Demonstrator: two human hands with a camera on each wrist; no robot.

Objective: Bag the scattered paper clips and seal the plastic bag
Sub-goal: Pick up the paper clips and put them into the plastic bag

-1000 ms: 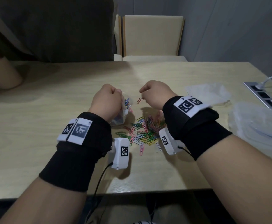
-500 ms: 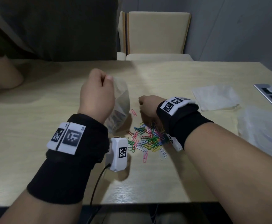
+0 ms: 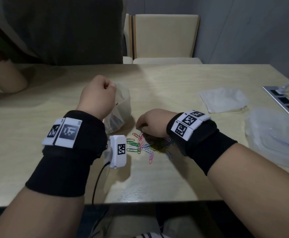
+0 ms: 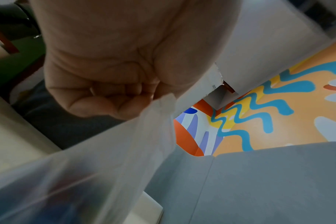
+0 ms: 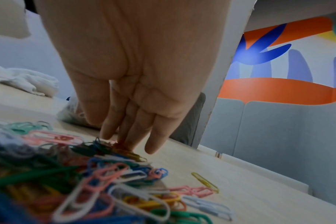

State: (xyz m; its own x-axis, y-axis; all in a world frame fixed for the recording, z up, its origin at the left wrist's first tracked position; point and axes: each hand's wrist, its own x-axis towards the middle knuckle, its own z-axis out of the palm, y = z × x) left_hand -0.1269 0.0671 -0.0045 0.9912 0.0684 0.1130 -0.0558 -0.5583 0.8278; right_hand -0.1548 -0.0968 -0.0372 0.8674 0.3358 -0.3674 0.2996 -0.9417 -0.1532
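A heap of coloured paper clips (image 3: pixel 147 146) lies on the wooden table (image 3: pixel 157 182), spread close to the lens in the right wrist view (image 5: pixel 98 178). My left hand (image 3: pixel 106 90) is a fist pinching the rim of a thin clear plastic bag (image 3: pixel 121 110), which hangs down to the table with a few clips dimly visible inside. The left wrist view shows the same fist (image 4: pixel 109 97) and the bag film (image 4: pixel 105 166). My right hand (image 3: pixel 141 128) reaches down onto the far edge of the heap. Its fingers (image 5: pixel 136 136) are nearly straight and their tips touch the clips.
A white crumpled sheet (image 3: pixel 222 100) and a stack of clear plastic (image 3: pixel 274 134) lie at the right, with a power strip (image 3: pixel 284 102) behind them. Another person's forearm (image 3: pixel 6 78) rests at far left. A chair (image 3: pixel 164 36) stands across the table.
My right hand left the bag's mouth and dropped onto the clip heap. My left hand raised the bag so it hangs taller and more upright.
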